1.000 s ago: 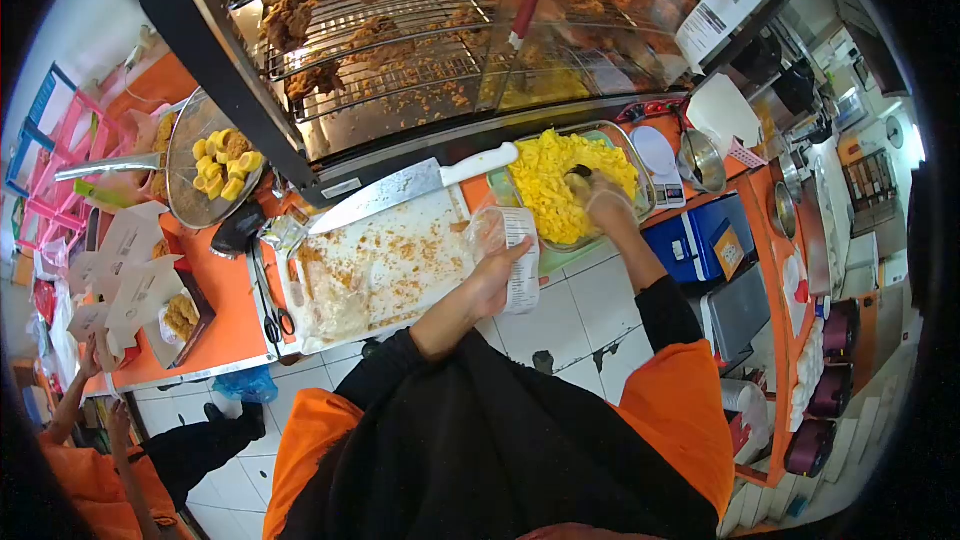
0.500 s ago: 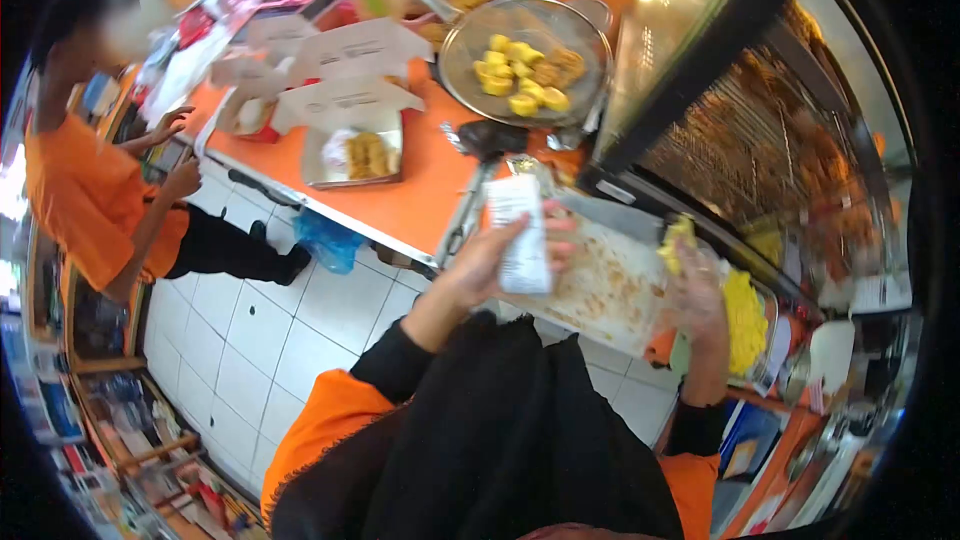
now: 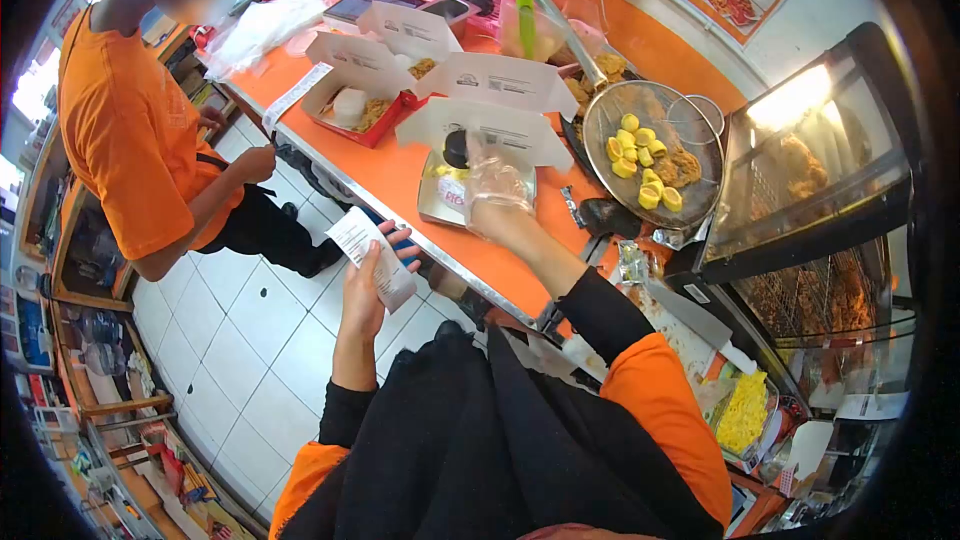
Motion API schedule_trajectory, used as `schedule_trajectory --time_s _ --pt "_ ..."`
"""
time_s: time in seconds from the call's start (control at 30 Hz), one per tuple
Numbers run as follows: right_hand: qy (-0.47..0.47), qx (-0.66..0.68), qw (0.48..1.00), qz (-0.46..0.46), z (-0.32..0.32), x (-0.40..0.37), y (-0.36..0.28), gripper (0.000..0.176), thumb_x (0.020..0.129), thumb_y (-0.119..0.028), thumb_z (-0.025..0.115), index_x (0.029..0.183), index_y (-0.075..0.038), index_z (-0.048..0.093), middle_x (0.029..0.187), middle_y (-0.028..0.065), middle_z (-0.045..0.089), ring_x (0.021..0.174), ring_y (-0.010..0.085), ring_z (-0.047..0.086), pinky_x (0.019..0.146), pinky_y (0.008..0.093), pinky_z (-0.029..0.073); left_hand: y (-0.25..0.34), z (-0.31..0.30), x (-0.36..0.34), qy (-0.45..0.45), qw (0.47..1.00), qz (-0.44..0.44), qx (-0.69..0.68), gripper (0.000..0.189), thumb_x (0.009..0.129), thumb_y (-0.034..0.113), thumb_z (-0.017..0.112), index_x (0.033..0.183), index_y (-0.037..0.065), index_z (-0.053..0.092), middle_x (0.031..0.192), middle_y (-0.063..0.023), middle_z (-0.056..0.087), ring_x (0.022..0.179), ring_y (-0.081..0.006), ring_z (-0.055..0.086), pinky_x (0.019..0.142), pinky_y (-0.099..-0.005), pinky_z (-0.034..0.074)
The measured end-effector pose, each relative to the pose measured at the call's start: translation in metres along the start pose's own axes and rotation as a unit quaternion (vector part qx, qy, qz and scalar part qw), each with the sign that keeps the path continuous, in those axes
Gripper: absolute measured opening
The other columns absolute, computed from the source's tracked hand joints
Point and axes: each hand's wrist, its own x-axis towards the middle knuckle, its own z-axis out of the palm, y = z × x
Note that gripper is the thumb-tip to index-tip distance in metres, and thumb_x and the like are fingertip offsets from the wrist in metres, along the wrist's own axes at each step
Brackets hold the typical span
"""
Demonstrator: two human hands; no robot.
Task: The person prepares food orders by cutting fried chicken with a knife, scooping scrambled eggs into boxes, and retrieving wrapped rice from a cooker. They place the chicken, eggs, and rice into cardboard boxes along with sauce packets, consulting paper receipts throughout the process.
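Note:
My left hand (image 3: 373,270) is closed on a printed paper receipt (image 3: 372,252), held over the floor beside the counter edge. My right hand (image 3: 497,188), in a clear plastic glove, reaches into an open cardboard food box (image 3: 455,215). A round wrapped portion marked "RICE" (image 3: 452,191) sits in the box, with some yellow food beside it. A black round thing (image 3: 456,149) shows right by the right fingertips. The fingers are partly hidden, and I cannot tell what they hold.
Two more open boxes, one red-sided (image 3: 375,125), stand behind on the orange counter (image 3: 500,280). A strainer (image 3: 655,145) holds yellow pieces. A knife (image 3: 700,318) and a tray of yellow shreds (image 3: 742,415) lie right, near the warming cabinet (image 3: 815,170). A person in orange (image 3: 150,150) stands left.
My right hand has moved left from the yellow food tray, where it held a yellow clump, to the open box. My left hand has moved left with the receipt. The view has turned.

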Motion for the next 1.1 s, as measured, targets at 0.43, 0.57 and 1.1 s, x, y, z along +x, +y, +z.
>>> schedule_trajectory --time_s 0.43,0.57,1.1 --pt "0.441 0.328 0.833 0.062 -0.011 -0.156 0.11 0.047 0.086 -0.022 0.061 0.125 -0.006 0.041 0.118 0.0186 0.056 0.101 0.0334 0.059 0.086 0.0388 0.047 -0.026 0.122 0.0 -0.244 0.953 -0.156 0.087 0.047 0.096 0.031 0.043 0.131 -0.001 0.041 0.117 -0.0161 0.056 0.09 -0.0242 0.062 0.079 -0.0371 0.053" --pt "0.578 0.291 0.716 0.263 -0.007 -0.295 0.193 0.053 0.087 -0.023 0.058 0.131 -0.002 0.037 0.126 0.0234 0.049 0.118 0.0348 0.048 0.1 0.0408 0.036 -0.077 0.215 -0.045 -0.461 0.827 -0.315 0.057 0.049 0.096 0.032 0.043 0.132 -0.002 0.039 0.12 -0.0169 0.055 0.097 -0.0246 0.061 0.083 -0.0367 0.052" --pt "0.154 -0.145 0.748 0.629 0.059 -0.584 0.459 0.03 0.088 -0.023 0.048 0.109 -0.002 0.053 0.089 0.0166 0.064 0.084 0.0235 0.065 0.068 0.0382 0.051 -0.339 0.379 -0.243 -0.528 0.603 -0.553 0.226 0.059 0.095 0.048 0.043 0.141 0.013 0.033 0.14 -0.0112 0.037 0.12 -0.0249 0.042 0.099 -0.0452 0.036"
